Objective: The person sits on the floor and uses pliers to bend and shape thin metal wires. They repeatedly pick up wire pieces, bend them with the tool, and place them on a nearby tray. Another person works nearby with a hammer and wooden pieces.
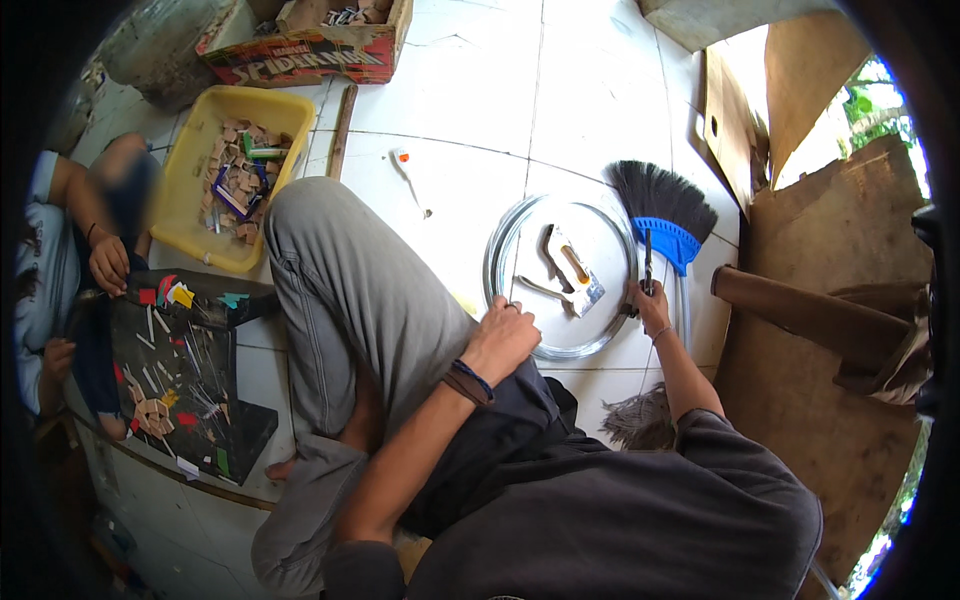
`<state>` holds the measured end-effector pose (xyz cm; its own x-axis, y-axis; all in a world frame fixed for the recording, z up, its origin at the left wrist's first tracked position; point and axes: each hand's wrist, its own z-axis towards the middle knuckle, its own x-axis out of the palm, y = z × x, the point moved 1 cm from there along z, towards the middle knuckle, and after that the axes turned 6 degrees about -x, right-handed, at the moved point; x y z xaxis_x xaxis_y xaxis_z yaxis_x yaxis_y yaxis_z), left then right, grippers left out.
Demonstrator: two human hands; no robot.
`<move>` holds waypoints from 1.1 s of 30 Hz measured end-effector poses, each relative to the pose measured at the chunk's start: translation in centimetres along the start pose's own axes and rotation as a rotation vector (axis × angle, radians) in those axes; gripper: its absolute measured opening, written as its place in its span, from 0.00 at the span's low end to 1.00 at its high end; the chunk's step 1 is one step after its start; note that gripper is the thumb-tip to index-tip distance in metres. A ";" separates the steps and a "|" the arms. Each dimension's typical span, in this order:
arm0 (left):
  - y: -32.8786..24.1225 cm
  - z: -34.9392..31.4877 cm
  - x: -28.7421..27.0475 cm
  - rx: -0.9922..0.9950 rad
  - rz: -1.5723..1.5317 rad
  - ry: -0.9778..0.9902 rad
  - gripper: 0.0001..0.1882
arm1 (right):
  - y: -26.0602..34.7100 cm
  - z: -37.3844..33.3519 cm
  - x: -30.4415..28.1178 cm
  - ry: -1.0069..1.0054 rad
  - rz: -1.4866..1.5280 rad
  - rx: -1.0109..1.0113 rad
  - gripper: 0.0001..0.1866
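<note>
A coil of silvery wire (490, 262) lies on the white tiled floor in front of my bent leg. My left hand (503, 340) is closed at the coil's lower left edge, its fingertips pinching the wire. At the coil's right edge, my right hand (652, 305) grips a dark slim tool that looks like pliers (648, 262), its narrow end pointing away from me. Inside the ring of wire rests a staple gun (578, 277), silver with a pale handle. Just beyond my right hand is a broom (662, 210) with black bristles and a blue head.
Left, another person's hand (108, 262) is over a dark board (180, 350) strewn with scraps and wood pieces. A yellow basin (172, 190) holds wood blocks. A cardboard box (330, 62) stands behind it. Brown panels (800, 400) line the right side.
</note>
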<state>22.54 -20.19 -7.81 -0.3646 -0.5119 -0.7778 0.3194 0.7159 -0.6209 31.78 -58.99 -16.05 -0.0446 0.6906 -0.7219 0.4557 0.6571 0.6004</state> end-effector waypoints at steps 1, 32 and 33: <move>0.3 -0.7 -1.4 0.021 0.013 -0.053 0.08 | -0.2 0.0 0.0 0.003 0.031 -0.008 0.22; -5.9 3.7 7.0 -0.210 -0.235 0.739 0.22 | 1.0 0.7 -1.3 0.200 0.054 0.036 0.30; -5.5 3.6 7.1 -0.160 -0.289 0.722 0.20 | 1.2 0.7 -1.1 0.186 0.040 0.012 0.31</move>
<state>21.35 -29.51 -10.26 -0.9086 -0.2925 -0.2982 0.0159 0.6891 -0.7244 32.96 -59.21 -14.77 -0.1889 0.7609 -0.6207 0.4714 0.6248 0.6225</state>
